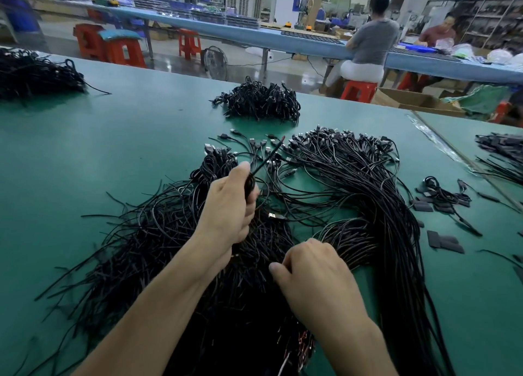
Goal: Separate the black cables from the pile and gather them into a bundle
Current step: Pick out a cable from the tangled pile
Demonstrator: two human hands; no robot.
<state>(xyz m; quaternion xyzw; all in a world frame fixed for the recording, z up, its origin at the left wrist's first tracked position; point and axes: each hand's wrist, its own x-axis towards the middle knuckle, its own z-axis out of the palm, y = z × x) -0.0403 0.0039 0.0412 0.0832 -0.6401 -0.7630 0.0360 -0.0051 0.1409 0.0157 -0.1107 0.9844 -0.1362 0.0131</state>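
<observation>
A big loose pile of thin black cables point(353, 183) with USB plugs sprawls over the green table point(113, 138) in front of me. My left hand point(229, 206) is raised over the pile's middle and grips a small bunch of black cables point(263, 163), whose ends stick up past my thumb. My right hand point(317, 273) is lower and nearer, fingers curled down into the tangled cables, pinching some of them. A tidy heap of bundled black cables point(260, 101) lies further back on the table.
Another dark cable heap point(34, 75) lies at the far left, and more cables point(501, 155) at the right edge. Small black strips point(444, 242) are scattered to the right. Beyond the table are red stools point(124, 50), a floor fan point(215, 61) and two seated people at a blue bench.
</observation>
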